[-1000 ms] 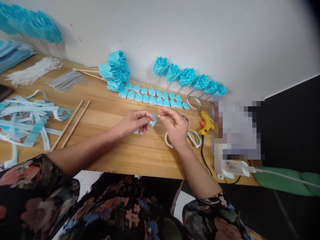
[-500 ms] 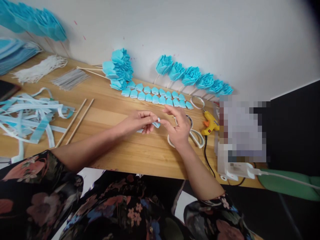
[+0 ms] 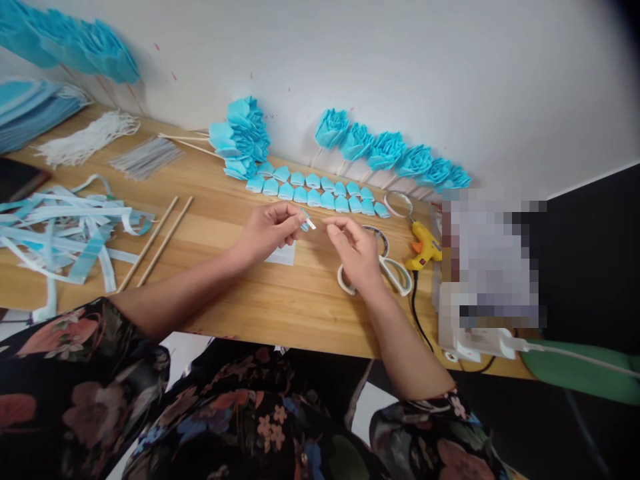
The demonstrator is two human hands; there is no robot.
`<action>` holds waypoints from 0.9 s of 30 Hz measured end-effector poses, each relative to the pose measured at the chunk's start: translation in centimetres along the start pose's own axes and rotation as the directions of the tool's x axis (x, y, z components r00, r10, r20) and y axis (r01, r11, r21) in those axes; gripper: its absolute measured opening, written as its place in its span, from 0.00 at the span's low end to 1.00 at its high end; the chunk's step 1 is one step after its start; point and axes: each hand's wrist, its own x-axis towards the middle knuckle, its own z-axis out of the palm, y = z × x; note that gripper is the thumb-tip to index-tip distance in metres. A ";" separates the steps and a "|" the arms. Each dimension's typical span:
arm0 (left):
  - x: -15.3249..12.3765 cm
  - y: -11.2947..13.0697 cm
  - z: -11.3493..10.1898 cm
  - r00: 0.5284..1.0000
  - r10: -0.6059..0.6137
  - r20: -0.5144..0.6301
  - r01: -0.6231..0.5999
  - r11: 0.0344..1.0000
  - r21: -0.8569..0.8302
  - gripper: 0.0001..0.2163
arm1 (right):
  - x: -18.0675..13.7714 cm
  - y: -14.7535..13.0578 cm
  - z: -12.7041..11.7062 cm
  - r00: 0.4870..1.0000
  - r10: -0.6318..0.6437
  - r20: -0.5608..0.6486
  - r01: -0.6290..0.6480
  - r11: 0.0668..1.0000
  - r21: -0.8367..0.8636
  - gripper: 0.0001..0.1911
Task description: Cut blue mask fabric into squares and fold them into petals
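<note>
Head view: the left hand [image 3: 267, 230] pinches a small folded blue petal piece [image 3: 305, 222] between thumb and the first fingertips, the other fingers curled under. The piece juts out past those fingertips toward the right hand, its white tip outermost, and it is held clear of the wooden table [image 3: 260, 307].

The right hand [image 3: 357, 257] has its thumb and forefinger tips drawn together just beside the piece's white tip, not touching it, with the remaining fingers loosely bent. Whether anything thin sits between those two tips cannot be told.

Below the left fingers, flat on the table, lies a pale square sheet [image 3: 283, 255]. Under and behind the right palm lie white-handled scissors [image 3: 397, 277]. Farther out on that side a yellow glue gun [image 3: 424, 239] rests with its black cord running off the near table edge.

Beyond both sets of fingertips, toward the wall, two rows of folded blue petals [image 3: 320, 193] lie side by side. Behind them a line of blue paper roses [image 3: 390, 150] leans on the wall. A tape ring [image 3: 397, 205] lies at the end of the rows.

Well out past the left wrist lie two wooden sticks [image 3: 155, 240] and a heap of pale blue strips [image 3: 60, 230].
</note>
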 end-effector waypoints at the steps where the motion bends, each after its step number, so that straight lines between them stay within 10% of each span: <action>1: 0.0 0.0 0.0 1.000 0.010 -0.001 -0.010 1.000 0.017 0.08 | 0.0 -0.1 0.1 0.999 0.040 0.032 -0.042 0.998 0.043 0.11; 27: -1.7 0.6 0.7 0.952 0.043 0.305 -0.108 0.974 0.200 0.33 | 0.7 0.8 -1.2 0.992 0.115 -0.049 -0.102 0.969 0.223 0.15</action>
